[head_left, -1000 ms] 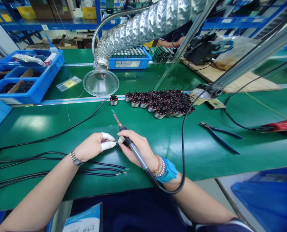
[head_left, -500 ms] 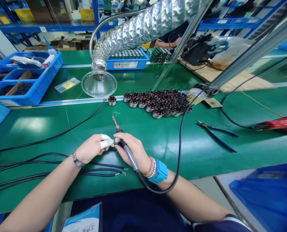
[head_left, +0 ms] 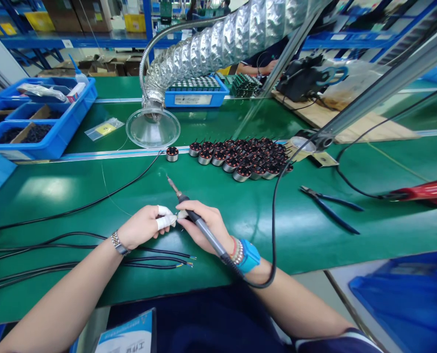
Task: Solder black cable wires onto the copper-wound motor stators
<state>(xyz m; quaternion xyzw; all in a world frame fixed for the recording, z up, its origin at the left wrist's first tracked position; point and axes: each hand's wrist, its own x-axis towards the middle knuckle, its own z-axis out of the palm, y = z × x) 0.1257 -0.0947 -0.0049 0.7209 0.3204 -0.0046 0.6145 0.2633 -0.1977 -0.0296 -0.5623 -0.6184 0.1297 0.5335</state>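
My right hand is closed round a soldering iron, whose tip points up and away over the green bench. White finger covers wrap fingertips of my left hand, which pinches something too small to make out. The fingertips of both hands meet, or nearly so, below the iron's tip. A thin strand runs across the bench toward my left hand. Beyond the tip stands a single small motor part with copper windings, close to the stripped end of a black cable.
Several similar motor parts stand grouped behind my right hand. Cutting pliers lie to the right. Black cables lie near my left forearm. A fume extraction hood hangs over the bench; blue bins stand left. A co-worker's arm shows behind.
The iron's tip has shifted slightly up and left, and its handle has tilted further over. My hands remain together, a little right of before. The view has moved slightly.
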